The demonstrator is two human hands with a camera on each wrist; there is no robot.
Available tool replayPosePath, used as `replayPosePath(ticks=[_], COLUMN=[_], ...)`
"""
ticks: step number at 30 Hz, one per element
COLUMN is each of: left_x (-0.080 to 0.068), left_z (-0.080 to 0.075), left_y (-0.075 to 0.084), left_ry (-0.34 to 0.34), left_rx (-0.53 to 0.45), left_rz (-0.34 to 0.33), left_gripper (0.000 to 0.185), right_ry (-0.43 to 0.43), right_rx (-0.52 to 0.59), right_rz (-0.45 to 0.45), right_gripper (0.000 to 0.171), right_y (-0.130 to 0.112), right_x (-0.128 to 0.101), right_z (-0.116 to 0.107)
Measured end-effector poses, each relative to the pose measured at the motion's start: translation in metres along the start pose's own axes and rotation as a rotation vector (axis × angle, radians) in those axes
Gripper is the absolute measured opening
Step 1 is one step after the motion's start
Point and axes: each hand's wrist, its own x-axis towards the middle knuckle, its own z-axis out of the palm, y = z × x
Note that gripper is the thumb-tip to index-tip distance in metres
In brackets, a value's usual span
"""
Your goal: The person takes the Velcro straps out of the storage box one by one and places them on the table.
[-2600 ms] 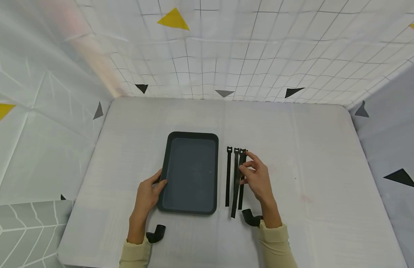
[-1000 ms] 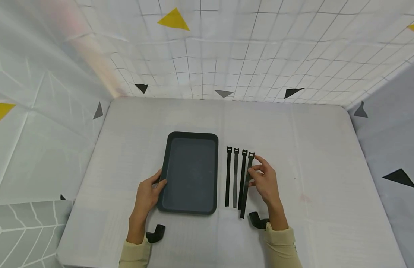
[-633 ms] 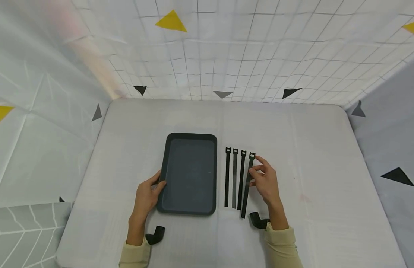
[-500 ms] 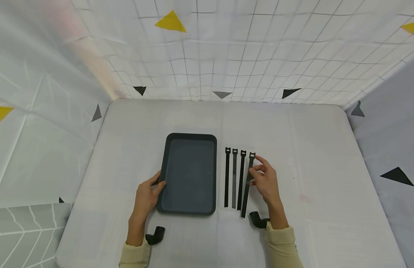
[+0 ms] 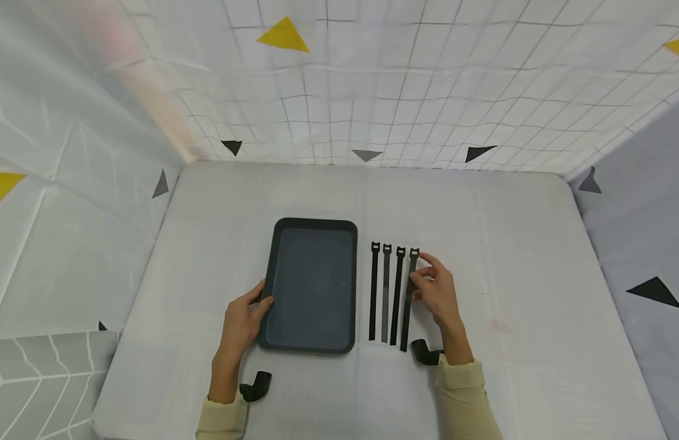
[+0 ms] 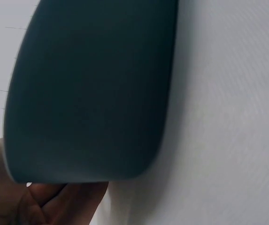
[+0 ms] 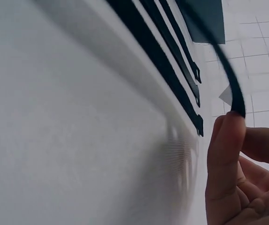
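My left hand grips the left edge of a dark grey rectangular tray, thumb over the rim. In the left wrist view the tray's outer wall fills much of the picture, with fingers below it. My right hand pinches a black hook-and-loop cable tie between thumb and fingers, close to its slotted head. Seen from the right wrist, this cable tie bows upward, off the table. Three similar ties lie side by side between it and the tray, heads pointing away from me.
A white-covered table carries everything. Behind it rises a white gridded curtain, with pale sheets on both sides. A black elbow-shaped piece sits by the left wrist, and another black piece by the right.
The right hand has carried its cable tie rightward, away from overlapping the others, then slightly farther from me and straighter beside them. The left hand and tray have stayed put.
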Motion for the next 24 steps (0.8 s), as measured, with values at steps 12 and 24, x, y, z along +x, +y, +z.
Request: replayPosePath(ticks=[12,24], left_x=[0.001,0.001], left_z=[0.000,-0.001], left_y=[0.000,0.001], left_ry=[-0.020,-0.027], left_rx=[-0.001,0.008], left_rz=[-0.015,-0.019], left_gripper=[0.050,0.051], right_ry=[-0.012,-0.025], right_rx=[0.003,-0.141], right_rz=[0.049,0.035], right_gripper=[0.048,0.039], right_y=[0.003,0.005], right_x=[0.013,0.019], right_z=[0.002,0.001])
